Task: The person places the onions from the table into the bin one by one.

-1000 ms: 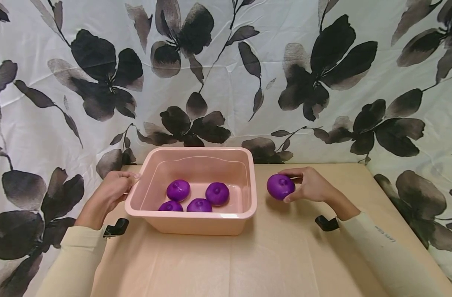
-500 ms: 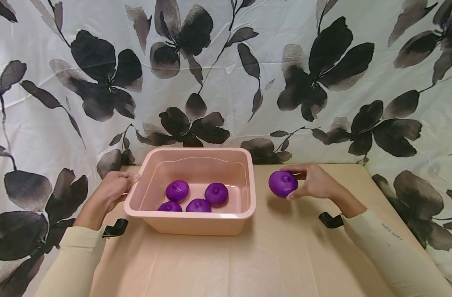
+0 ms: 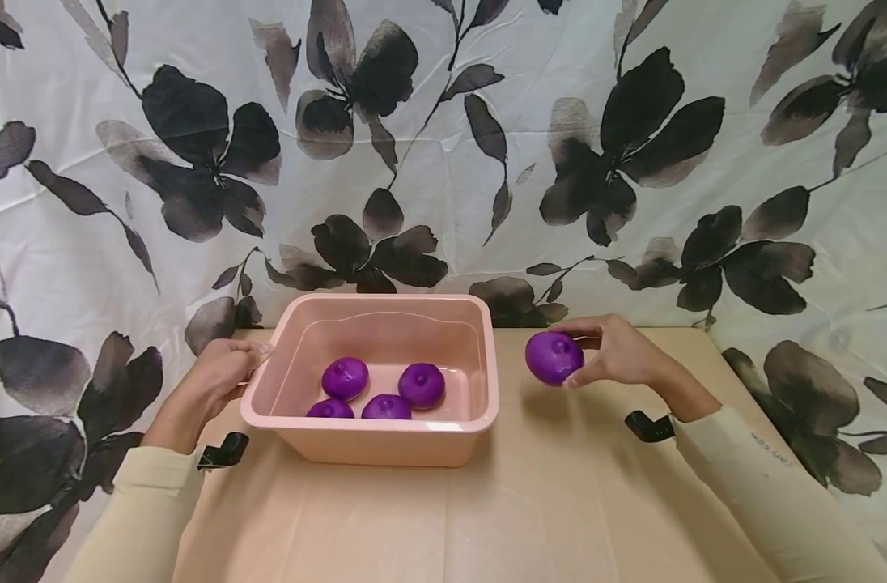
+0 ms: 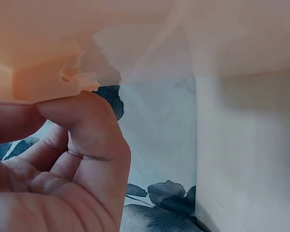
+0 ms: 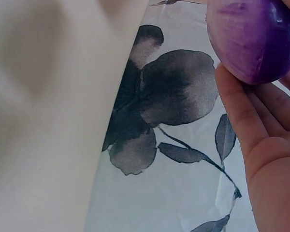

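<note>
A pink plastic tub [image 3: 378, 445] stands on the table in the head view. My left hand [image 3: 214, 380] pinches its left rim between thumb and curled fingers; the left wrist view shows the tub's rim [image 4: 48, 79] from below. Several glossy purple onions [image 3: 422, 385] lie on the tub's floor, the front ones partly hidden by the near wall. To the right of the tub, my right hand [image 3: 618, 352] grips another purple onion [image 3: 553, 358] from its right side, above its shadow on the table. In the right wrist view this onion [image 5: 251, 38] is pale and streaked underneath, with fingers against it.
The pale wooden-looking table [image 3: 531, 502] extends in front of the tub and to its right. Behind it hangs a white cloth [image 3: 487, 210] with dark floral print, close to the tub's back rim. Black wrist cameras [image 3: 649, 427] sit at both cuffs.
My right hand has lifted the onion slightly and shifted a little right, away from the tub. The left hand stays on the rim, and the onions in the tub lie as before.
</note>
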### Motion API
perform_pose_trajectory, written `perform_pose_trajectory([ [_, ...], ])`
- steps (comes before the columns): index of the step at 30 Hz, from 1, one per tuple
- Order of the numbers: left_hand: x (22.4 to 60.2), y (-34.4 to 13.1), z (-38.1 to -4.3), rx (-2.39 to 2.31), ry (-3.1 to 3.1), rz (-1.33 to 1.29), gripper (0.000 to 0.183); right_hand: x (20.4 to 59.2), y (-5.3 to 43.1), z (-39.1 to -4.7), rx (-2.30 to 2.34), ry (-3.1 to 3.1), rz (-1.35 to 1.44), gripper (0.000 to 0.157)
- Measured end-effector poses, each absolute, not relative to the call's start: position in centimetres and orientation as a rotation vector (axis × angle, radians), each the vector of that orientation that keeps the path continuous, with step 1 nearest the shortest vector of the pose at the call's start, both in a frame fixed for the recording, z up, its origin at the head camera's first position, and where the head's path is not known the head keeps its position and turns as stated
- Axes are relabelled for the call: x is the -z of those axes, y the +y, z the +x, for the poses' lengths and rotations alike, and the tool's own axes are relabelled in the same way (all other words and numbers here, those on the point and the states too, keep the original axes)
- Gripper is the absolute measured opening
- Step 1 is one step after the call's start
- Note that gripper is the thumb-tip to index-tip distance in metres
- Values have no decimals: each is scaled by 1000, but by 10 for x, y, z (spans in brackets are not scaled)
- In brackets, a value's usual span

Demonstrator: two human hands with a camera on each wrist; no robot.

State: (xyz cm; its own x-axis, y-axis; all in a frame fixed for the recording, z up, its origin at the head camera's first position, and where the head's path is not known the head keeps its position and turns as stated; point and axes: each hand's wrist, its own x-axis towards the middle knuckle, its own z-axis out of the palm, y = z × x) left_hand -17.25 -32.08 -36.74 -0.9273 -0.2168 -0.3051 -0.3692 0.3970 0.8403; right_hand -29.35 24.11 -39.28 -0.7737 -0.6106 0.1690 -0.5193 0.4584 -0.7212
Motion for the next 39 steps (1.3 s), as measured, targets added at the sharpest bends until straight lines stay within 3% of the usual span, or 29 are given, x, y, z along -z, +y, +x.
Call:
perform_pose_trajectory([
  [39, 364, -333, -162, -1603, 2465, -449, 36, 338, 197, -255, 1180, 2470, -1142, 76],
])
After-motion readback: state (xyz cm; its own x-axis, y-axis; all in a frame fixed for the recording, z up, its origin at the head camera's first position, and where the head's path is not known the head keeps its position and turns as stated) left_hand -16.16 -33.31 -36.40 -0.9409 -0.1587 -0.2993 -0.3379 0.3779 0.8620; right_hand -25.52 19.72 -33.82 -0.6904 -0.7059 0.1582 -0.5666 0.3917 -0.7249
